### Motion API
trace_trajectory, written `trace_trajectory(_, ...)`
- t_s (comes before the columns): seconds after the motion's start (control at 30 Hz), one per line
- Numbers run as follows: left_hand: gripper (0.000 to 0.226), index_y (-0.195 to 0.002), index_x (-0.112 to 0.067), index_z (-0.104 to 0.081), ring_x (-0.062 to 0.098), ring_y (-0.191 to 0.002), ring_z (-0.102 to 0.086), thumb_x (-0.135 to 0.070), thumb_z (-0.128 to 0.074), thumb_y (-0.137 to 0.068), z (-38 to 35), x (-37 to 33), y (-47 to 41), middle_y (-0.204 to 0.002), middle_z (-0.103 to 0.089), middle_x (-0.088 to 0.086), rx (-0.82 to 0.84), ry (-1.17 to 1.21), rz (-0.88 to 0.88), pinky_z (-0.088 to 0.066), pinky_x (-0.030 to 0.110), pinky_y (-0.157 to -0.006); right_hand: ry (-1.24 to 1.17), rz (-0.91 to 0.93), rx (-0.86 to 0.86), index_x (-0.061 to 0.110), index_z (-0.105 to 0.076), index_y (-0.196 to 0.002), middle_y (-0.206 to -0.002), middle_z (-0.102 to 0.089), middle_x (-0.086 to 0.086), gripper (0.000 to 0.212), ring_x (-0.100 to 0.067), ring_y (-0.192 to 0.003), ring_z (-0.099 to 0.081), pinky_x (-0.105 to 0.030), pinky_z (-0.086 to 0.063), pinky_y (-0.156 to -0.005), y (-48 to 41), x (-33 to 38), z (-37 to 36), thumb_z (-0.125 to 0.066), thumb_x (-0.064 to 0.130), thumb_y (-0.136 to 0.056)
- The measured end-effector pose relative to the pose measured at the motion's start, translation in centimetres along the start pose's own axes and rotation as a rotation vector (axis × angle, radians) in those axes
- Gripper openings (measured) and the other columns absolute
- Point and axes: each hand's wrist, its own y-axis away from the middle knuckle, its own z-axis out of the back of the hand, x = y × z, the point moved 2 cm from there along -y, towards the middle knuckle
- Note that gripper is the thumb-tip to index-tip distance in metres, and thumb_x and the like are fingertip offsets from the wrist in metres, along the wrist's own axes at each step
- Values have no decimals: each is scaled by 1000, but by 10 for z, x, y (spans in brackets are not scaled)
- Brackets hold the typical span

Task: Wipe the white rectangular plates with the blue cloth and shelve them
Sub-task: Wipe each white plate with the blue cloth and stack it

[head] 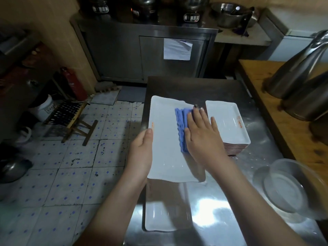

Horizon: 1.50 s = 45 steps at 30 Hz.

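The right hand (200,137) lies flat, fingers spread, pressing the folded blue cloth (181,128) onto the white rectangular plate (165,157). The left hand (142,153) grips that plate's left long edge, thumb on top, holding it just above the steel table (213,201). Its long axis runs away from the body, so wiping strokes likely travel lengthwise. A stack of plates (229,121) waits just right.

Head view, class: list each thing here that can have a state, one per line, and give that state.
Held plate: lifted off the steel table, gripped at its left edge, being wiped.
Blue cloth: folded, pressed flat on the held plate.
Left hand: shut on the plate's edge.
Right hand: fingers flat on the cloth.
Plate stack: resting on the table, right of the held plate.
Lower plate: lying flat below the table's near edge.
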Motion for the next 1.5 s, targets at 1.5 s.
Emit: trace_trajectory(1.5, 31, -78, -23, -64, -4, -53, -62, -26, -41, -99, -14, 7, -21, -61, -69, -14, 42, 125, 13, -45, 9, -44, 3, -58, 67, 17, -3, -152, -160, 2, 2, 56, -16, -146, 9, -41, 9, -115, -12, -6, -9, -14, 36, -100)
